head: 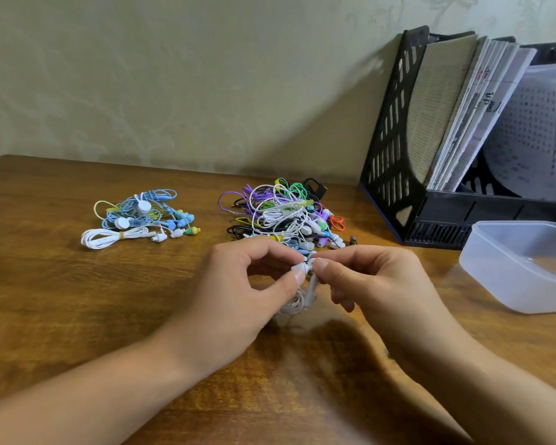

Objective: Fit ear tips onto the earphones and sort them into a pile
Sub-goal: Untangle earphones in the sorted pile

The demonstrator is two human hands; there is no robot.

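Left hand (238,284): held above the table, thumb and forefinger curled and pinched on the white earbud; the other fingers are folded under and partly hidden.
Right hand (376,281): held just beside the left hand, thumb and forefinger pinched at the tip end of the same earbud; whether an ear tip is caught between them cannot be told, since the fingertips cover that spot.
White earbud (299,268): gripped between both hands, over the front middle of the table, in front of the big tangle.
White cord (294,305): seen hanging in loose loops below the left hand's fingers, down towards the table.
Big tangle (286,213): a heap of earphones in purple, green, white, black and red, laid at the back middle of the table, just behind the hands.
Small pile (138,220): blue, yellow and white earphones, set to the left, well apart from the big tangle; a bundled white set is placed at its front edge.
Table (77,316): brown wood grain, pushed against a pale wall.
Plastic tub (520,264): clear, placed at the right edge, near the right hand.
File rack (395,139): black, stood at the back right against the wall, filled with books and papers.
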